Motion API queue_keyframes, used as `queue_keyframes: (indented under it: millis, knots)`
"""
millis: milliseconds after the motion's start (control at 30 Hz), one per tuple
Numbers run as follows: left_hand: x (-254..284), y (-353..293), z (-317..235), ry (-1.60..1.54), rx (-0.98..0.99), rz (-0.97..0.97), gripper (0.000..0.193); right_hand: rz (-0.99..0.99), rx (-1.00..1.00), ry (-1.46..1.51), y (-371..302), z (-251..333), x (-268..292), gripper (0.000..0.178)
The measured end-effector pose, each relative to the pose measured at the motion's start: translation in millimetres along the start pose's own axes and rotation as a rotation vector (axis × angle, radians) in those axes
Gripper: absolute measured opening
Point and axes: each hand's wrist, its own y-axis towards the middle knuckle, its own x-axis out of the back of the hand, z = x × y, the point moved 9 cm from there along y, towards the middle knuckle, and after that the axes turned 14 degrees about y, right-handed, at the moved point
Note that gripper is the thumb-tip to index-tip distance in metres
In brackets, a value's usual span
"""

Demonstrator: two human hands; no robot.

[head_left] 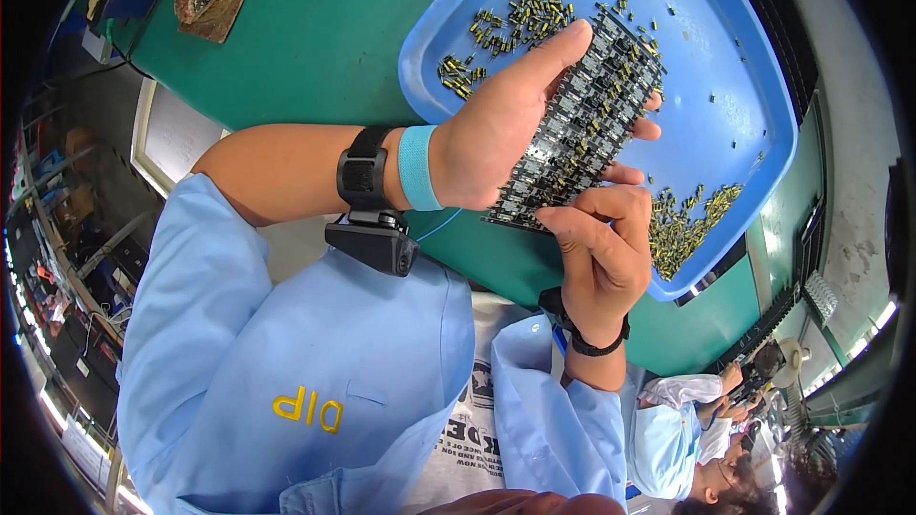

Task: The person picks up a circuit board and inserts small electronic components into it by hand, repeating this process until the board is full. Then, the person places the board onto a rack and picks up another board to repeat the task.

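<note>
A black circuit board panel (572, 133), packed with rows of small parts, is tilted over the near side of a blue tray (711, 148). My left hand (491, 133) grips it, thumb along the left edge and fingertips showing at the right edge. At the panel's near end, my right hand (611, 238) is closed, thumb and index finger pinched against the board. Anything between those fingertips is hidden. Loose black-and-yellow capacitors (539, 14) with wire leads lie beyond the board, and another heap of capacitors (692, 229) fills the tray's near right corner.
The tray rests on a green work surface (315, 29). Toward the far left sits a brown square slab (219, 0) with a rounded lump on it. A teal wristband (417, 169) with a thin blue cord circles my left wrist. Co-workers in light blue (663, 443) are at lower right.
</note>
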Motion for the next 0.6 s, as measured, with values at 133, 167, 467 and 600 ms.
queue_keyframes:
  millis: [133, 167, 467, 600]
  knots:
    - [0.2, 0.2, -0.1, 0.006, -0.006, 0.008, 0.068, -0.002, 0.003, 0.031, -0.7, -2.1, -0.6, 0.013]
    - [0.4, 0.2, -0.4, 0.018, -0.007, 0.004, 0.068, -0.010, -0.013, 0.044, -1.9, -3.5, -0.6, 0.014]
    - [-0.9, 0.0, 0.5, -0.020, 0.012, -0.015, 0.060, 0.015, -0.022, 0.060, -1.3, -3.7, -0.8, 0.014]
    - [0.1, 0.0, -0.7, 0.001, 0.007, -0.035, 0.056, -0.009, -0.060, 0.109, -3.1, -10.5, -0.7, 0.014]
